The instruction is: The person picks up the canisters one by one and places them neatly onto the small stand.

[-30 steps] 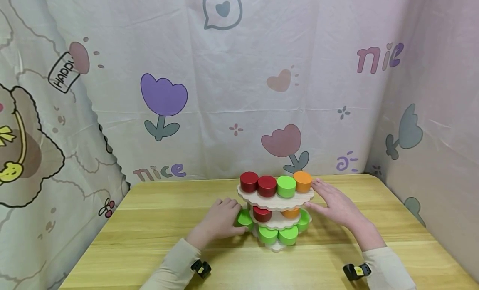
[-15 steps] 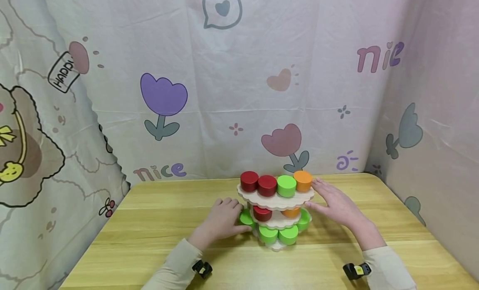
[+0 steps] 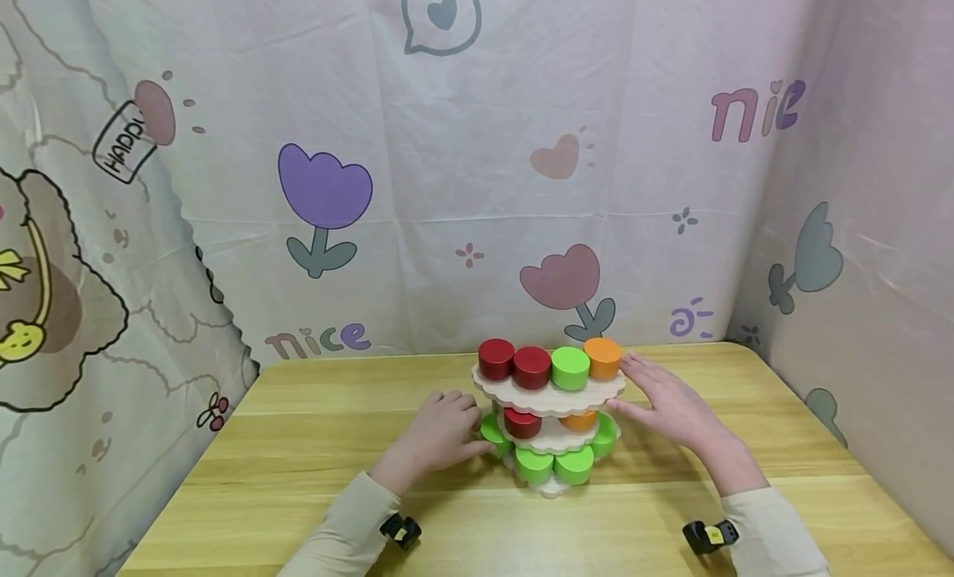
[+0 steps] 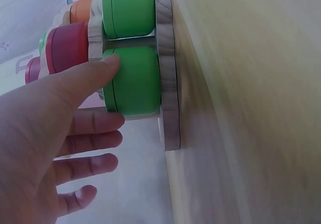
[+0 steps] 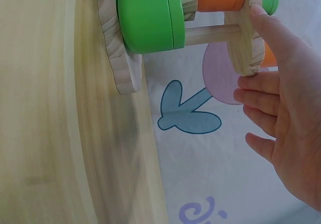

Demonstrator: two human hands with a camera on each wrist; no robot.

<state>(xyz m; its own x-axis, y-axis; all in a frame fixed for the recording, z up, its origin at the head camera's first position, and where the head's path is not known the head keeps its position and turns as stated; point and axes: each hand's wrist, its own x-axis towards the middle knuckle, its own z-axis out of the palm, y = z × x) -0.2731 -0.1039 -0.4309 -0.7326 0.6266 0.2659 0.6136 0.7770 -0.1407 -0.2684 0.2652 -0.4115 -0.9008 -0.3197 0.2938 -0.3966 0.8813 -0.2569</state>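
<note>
A tiered wooden stand (image 3: 547,405) with scalloped plates carries red, green and orange cylinder blocks. My left hand (image 3: 436,440) is at its left side, beside a green cylinder block (image 4: 133,81) on the lowest plate. In the left wrist view the thumb tip (image 4: 111,62) overlaps that block's outer edge and the index fingertip lies near its lower edge, the other fingers loosely extended. At the right, my right hand (image 3: 674,407) rests its thumb and extended fingers against the top plate's rim (image 5: 246,48). The far side of the stand is hidden.
The wooden table (image 3: 320,444) runs to a patterned cloth backdrop (image 3: 447,188), with more cloth at both sides. Two red blocks, one green block (image 3: 570,368) and one orange block (image 3: 602,358) stand along the top plate.
The green block at the left shifted rightward onto the lowest plate with my left hand. That hand has since drawn back slightly to the left. The right hand stayed in place.
</note>
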